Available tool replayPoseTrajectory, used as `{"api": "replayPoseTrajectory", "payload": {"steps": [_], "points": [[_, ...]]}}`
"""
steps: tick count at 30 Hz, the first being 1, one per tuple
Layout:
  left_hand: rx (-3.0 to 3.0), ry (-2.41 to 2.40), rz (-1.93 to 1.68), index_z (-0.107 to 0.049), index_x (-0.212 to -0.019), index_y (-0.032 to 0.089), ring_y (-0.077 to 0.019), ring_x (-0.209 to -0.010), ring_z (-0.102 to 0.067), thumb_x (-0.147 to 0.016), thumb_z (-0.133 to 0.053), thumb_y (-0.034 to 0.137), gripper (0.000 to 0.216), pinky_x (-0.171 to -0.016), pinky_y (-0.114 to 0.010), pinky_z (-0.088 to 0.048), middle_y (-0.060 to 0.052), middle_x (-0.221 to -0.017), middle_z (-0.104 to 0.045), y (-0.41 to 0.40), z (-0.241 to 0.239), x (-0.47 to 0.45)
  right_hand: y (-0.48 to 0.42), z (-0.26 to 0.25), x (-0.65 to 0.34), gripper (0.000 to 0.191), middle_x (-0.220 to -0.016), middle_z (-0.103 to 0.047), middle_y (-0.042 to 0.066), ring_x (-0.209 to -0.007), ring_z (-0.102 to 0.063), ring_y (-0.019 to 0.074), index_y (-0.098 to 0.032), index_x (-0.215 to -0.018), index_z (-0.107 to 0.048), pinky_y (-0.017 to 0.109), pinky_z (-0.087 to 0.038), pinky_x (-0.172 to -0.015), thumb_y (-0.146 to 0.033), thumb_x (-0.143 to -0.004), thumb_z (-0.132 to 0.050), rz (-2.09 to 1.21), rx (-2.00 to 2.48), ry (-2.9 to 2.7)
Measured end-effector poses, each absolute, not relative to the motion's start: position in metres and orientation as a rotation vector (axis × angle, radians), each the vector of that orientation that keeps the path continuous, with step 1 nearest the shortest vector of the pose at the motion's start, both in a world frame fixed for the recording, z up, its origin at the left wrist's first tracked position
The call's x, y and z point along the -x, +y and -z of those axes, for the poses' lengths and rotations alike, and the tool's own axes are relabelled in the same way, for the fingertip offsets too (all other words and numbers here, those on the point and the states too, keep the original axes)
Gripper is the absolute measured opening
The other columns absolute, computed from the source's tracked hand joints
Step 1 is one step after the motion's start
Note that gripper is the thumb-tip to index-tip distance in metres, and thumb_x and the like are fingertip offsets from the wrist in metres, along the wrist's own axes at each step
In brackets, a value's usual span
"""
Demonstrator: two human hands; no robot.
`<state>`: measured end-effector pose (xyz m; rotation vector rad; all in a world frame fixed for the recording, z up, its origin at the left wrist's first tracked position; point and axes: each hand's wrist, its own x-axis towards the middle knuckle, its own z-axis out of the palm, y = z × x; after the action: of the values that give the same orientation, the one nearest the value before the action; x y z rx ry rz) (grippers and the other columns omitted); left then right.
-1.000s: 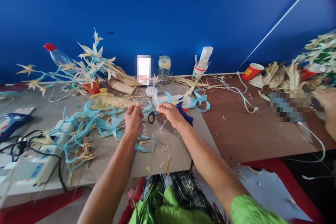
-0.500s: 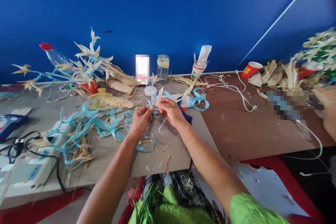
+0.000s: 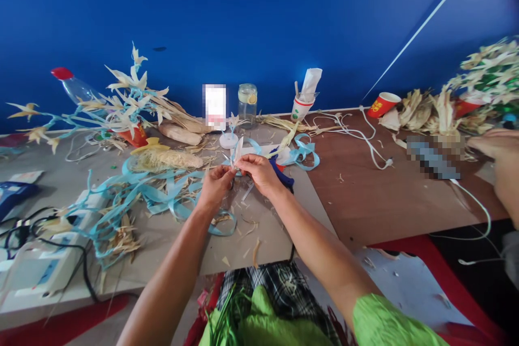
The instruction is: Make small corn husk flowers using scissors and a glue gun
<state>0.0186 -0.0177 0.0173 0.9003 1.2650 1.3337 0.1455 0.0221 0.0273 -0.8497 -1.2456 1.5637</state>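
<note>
My left hand (image 3: 215,186) is closed in a pinch at the lower end of a small bunch of pale corn husk pieces (image 3: 238,150). Fingers of my right hand (image 3: 258,172) press on the same husk from the other side, so the two hands almost touch. One husk petal points upward between them. A thin pointed tip and a dark loop show by my left fingers; what they belong to is too small to tell. Light blue ribbon (image 3: 170,192) lies in a tangle left of my hands. Right beside my right hand is a dark blue object (image 3: 284,173), partly covered.
Husk flowers on blue-wrapped stems (image 3: 133,89) stand at the left in a red cup (image 3: 135,134). At the back are a glass jar (image 3: 247,105) and a white cup (image 3: 303,108). A power strip (image 3: 67,259) lies at left. Another person's hand (image 3: 492,143) is at far right.
My right hand has moved in slightly toward my left, and the held husk petal now stands more upright. The whole view has shifted a little.
</note>
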Motion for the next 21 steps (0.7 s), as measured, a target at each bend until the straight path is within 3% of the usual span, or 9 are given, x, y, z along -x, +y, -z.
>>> {"api": "replayPoseTrajectory", "payload": {"steps": [6,10,13,16,21], "points": [[-0.921,1.43,-1.394,-0.056,-0.066,0.016,-0.0063,-0.044,-0.033,-0.068,-0.066,0.04,0.026,-0.045,-0.021,-0.025,0.006,-0.051,-0.042,-0.017,-0.019,-0.013,0.024,-0.029,-0.147,0.021,-0.058,-0.053,-0.003,-0.059,-0.046,0.0099,-0.017,-0.064,-0.061,0.024,-0.036,-0.063,-0.037,-0.068,-0.065,-1.51,0.888,-1.25],[-1.049,1.747,-1.514,-0.055,-0.076,0.018,-0.0073,-0.046,-0.031,-0.064,-0.069,0.029,0.021,-0.046,-0.021,-0.024,0.009,-0.052,-0.037,-0.016,-0.018,-0.004,0.025,-0.031,-0.147,0.019,-0.056,-0.052,-0.003,-0.057,-0.045,0.0092,-0.017,-0.062,-0.06,0.024,-0.035,-0.061,-0.035,-0.068,-0.065,-1.494,0.882,-1.234],[-1.104,1.71,-1.516,-0.058,-0.081,0.019,-0.0083,-0.047,-0.032,-0.07,-0.064,0.03,0.017,-0.046,-0.021,-0.025,0.008,-0.052,-0.037,-0.017,-0.017,-0.002,0.023,-0.031,-0.147,0.019,-0.057,-0.051,-0.004,-0.056,-0.043,0.009,-0.017,-0.064,-0.061,0.023,-0.034,-0.059,-0.035,-0.067,-0.065,-1.475,0.919,-1.262],[-1.162,1.706,-1.453,-0.059,-0.07,0.017,-0.0081,-0.049,-0.032,-0.074,-0.061,0.037,0.021,-0.047,-0.021,-0.025,0.005,-0.054,-0.041,-0.018,-0.019,-0.005,0.022,-0.031,-0.147,0.021,-0.057,-0.05,-0.004,-0.056,-0.042,0.0092,-0.017,-0.064,-0.06,0.023,-0.033,-0.058,-0.037,-0.068,-0.064,-1.45,0.963,-1.304],[-0.985,1.554,-1.522,-0.058,-0.071,0.017,-0.0069,-0.049,-0.036,-0.066,-0.07,0.035,0.022,-0.048,-0.02,-0.029,0.005,-0.056,-0.046,-0.018,-0.022,-0.01,0.022,-0.032,-0.148,0.023,-0.057,-0.05,-0.003,-0.058,-0.043,0.0099,-0.017,-0.063,-0.058,0.023,-0.033,-0.057,-0.039,-0.069,-0.062,-1.425,0.992,-1.36]]}}
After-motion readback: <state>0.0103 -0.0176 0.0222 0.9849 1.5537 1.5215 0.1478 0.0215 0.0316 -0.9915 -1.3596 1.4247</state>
